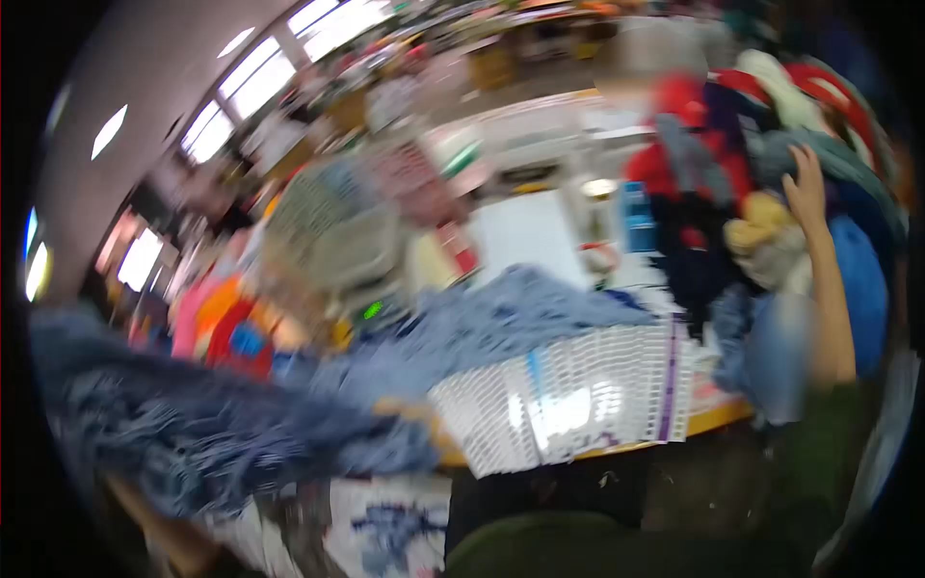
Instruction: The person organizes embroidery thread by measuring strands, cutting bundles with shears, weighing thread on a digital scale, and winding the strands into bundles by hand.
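A mass of blue-grey fabric [222,414] with loose, stringy folds covers the lower left. My left hand [125,493] is mostly behind this fabric, so its fingers do not show. On the right, my right hand [806,188] reaches up with fingers apart, over or against a heap of coloured cloth that includes a grey-green piece [829,154]. Whether it touches the heap I cannot tell. More light-blue fabric [520,308] lies across the table, partly behind white sheets printed with rows of small marks [568,395].
A yellow table edge [713,417] runs in front of me. On the table are a white panel [530,236], a blue box [639,217] and a device with green digits [373,310]. Red and orange cloth [226,323] is piled at left. Much is blurred.
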A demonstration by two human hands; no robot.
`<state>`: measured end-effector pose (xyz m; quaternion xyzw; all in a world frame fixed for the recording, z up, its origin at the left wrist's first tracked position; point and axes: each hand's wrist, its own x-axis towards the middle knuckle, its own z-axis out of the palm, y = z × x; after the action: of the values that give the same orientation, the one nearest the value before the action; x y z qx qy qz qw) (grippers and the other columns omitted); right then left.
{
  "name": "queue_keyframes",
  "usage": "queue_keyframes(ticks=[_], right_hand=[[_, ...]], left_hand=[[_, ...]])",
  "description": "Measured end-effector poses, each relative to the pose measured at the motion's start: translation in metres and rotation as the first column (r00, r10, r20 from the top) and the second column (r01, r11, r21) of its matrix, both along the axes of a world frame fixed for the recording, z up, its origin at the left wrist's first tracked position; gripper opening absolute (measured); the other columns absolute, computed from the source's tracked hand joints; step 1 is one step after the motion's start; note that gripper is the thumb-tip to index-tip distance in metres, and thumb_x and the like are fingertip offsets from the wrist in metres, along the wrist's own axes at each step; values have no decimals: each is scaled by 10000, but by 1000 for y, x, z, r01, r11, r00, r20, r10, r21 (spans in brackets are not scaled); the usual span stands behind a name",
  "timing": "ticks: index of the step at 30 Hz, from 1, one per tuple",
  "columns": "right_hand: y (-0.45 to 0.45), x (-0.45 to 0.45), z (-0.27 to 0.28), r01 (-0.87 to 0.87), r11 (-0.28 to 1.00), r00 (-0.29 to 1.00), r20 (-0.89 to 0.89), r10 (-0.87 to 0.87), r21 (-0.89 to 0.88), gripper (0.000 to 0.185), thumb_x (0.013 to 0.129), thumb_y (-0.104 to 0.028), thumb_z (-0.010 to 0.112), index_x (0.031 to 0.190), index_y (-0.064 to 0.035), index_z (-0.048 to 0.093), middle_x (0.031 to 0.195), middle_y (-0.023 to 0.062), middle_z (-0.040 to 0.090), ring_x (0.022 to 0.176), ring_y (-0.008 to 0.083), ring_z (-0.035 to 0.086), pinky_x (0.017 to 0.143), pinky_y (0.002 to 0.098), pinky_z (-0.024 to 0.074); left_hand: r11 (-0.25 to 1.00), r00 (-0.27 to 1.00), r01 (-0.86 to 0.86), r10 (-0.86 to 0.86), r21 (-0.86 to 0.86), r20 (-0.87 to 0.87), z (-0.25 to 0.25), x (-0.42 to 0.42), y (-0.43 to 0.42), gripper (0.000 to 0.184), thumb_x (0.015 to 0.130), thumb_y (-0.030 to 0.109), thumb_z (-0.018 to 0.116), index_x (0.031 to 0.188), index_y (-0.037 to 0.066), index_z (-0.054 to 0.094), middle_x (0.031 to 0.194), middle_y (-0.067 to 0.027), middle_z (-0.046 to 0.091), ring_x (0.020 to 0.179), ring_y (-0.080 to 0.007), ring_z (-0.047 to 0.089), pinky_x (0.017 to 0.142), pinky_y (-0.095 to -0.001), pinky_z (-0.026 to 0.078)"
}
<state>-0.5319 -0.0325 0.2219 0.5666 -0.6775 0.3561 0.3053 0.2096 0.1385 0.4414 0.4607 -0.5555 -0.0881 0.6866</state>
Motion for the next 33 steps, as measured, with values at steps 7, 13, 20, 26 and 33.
queue_keyframes(ticks=[7, 13, 20, 26, 33], right_hand=[[48, 396, 4, -979, 167, 201, 386, 900, 120, 552, 601, -183, 669, 1088, -43, 450, 1188, 149, 367, 1113, 268, 349, 910, 335, 280], [139, 598, 15, -987, -154, -123, 399, 909, 46, 1069, 473, -458, 712, 1217, 63, 149, 1228, 255, 216, 1152, 359, 222, 935, 424, 191], [210, 692, -26, -987, -17, -105, 562, 820, -159, 971, 489, -288, 735, 1204, 48, 171, 1204, 232, 250, 1112, 360, 264, 923, 412, 209], [246, 753, -50, -986, -102, -162, 634, 756, -131, 734, 492, -175, 687, 1109, 7, 333, 1094, 190, 380, 1022, 319, 373, 863, 381, 286], [173, 736, -67, -963, -121, -266, 910, 318, -239, 284, 623, -14, 466, 896, 10, 541, 823, 73, 556, 771, 161, 520, 702, 275, 407]], left_hand=[[995, 993, -72, 78, -69, 93, 10, 46, 36, 259, 825, 122, 360, 1026, -4, 463, 969, -121, 527, 836, -213, 528, 731, -334, 438], [990, 935, -108, 132, -90, 328, -5, 87, 55, 259, 827, 109, 346, 1018, -18, 467, 950, -121, 537, 808, -210, 542, 712, -318, 454], [988, 955, -29, -18, -153, -298, -43, 119, 83, 253, 823, 90, 341, 991, -28, 490, 885, -103, 559, 751, -202, 553, 682, -308, 464], [971, 941, -219, 184, -99, -285, -63, 108, 107, 222, 829, 83, 348, 942, -12, 515, 864, -89, 561, 757, -183, 549, 674, -287, 466], [979, 916, -176, 201, 100, -347, -84, 196, 171, 269, 843, 122, 362, 1051, -27, 444, 992, -98, 526, 881, -183, 526, 801, -282, 417]])
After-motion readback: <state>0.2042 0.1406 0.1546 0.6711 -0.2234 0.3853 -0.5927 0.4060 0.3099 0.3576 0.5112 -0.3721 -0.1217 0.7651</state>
